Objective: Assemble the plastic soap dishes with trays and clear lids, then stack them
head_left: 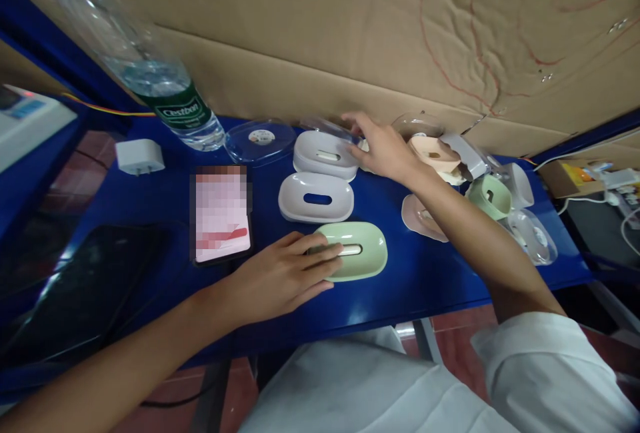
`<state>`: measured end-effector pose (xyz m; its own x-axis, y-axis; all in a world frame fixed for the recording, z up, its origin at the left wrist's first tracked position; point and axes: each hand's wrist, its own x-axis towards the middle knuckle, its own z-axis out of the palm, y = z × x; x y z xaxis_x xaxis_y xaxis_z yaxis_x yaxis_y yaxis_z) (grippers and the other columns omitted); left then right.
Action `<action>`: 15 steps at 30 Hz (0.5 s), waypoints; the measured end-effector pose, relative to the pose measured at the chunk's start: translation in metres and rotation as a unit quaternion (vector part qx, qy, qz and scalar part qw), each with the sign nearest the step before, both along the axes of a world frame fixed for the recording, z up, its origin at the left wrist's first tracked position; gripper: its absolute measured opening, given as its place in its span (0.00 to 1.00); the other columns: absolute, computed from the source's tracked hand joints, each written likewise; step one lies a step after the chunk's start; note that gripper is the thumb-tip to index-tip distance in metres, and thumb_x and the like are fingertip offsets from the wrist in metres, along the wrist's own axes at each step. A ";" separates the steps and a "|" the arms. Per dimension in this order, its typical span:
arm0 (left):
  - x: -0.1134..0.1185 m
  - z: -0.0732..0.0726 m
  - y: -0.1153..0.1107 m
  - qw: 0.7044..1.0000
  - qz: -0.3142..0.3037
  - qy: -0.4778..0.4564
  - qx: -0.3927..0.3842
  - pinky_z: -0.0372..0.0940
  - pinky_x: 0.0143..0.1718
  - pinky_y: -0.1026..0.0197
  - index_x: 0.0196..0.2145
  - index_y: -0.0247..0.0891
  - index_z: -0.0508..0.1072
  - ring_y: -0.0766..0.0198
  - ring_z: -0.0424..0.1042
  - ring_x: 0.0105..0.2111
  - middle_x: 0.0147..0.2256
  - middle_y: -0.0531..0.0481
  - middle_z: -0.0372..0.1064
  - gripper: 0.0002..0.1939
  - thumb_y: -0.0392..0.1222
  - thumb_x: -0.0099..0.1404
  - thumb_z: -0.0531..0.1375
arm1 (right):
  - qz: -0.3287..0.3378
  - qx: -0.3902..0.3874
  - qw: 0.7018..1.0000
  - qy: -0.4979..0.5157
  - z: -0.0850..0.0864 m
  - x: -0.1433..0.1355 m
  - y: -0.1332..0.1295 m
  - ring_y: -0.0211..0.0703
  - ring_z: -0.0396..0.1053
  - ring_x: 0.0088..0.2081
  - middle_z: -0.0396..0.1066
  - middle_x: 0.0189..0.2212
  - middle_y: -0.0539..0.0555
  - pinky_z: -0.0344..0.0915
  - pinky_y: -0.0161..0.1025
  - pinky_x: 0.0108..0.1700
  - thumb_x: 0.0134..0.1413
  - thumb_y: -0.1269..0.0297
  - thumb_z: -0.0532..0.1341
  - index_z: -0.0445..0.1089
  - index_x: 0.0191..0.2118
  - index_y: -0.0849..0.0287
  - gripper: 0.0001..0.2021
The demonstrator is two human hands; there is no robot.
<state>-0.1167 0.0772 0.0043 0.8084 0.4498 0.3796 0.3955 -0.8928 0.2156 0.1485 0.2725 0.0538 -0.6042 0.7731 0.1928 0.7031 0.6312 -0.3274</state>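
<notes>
My left hand [287, 275] lies over the left end of a pale green soap dish [367, 266], its fingers stretched out across the dish's inside near the slot. The dish rests on the blue table. My right hand [381, 146] hangs at the back, fingers apart, beside a stacked lilac soap dish [306, 150] and in front of a clear plastic lid [325, 128]. A cream-coloured piece shows partly beneath this hand; the rest is hidden. Another lilac dish [290, 200] with an oval slot sits between the stacked one and the green one.
Right of my right hand are a peach dish [435, 148], a pink dish [417, 216], a green dish [493, 203] on its side and clear lids [537, 240]. On the left stand a water bottle [175, 103], a white charger [140, 155] and a phone [223, 213]. Cardboard [300, 33] walls the back.
</notes>
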 end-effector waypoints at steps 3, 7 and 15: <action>0.001 0.003 0.001 1.000 0.004 -0.007 -0.003 0.68 0.59 0.52 0.61 0.40 0.78 0.54 0.75 0.61 0.63 0.50 0.79 0.15 0.44 0.84 0.57 | 0.056 -0.045 0.997 0.025 -0.005 -0.002 0.007 0.58 0.72 0.61 0.71 0.61 0.65 0.66 0.57 0.69 0.66 0.39 0.68 0.69 0.71 0.61 0.38; 0.002 0.006 0.000 1.000 0.004 -0.007 -0.009 0.67 0.58 0.53 0.60 0.40 0.78 0.56 0.75 0.61 0.63 0.51 0.79 0.13 0.43 0.84 0.58 | 0.082 -0.092 0.992 0.038 -0.010 -0.008 0.024 0.59 0.69 0.64 0.71 0.63 0.64 0.65 0.60 0.70 0.64 0.33 0.66 0.71 0.66 0.58 0.38; 0.003 0.003 -0.003 1.000 0.008 0.017 -0.005 0.69 0.58 0.53 0.55 0.39 0.79 0.53 0.75 0.60 0.62 0.44 0.77 0.12 0.41 0.76 0.68 | 0.062 -0.165 0.982 0.060 -0.007 -0.013 0.052 0.55 0.73 0.53 0.78 0.53 0.57 0.71 0.56 0.61 0.54 0.28 0.70 0.73 0.53 0.53 0.35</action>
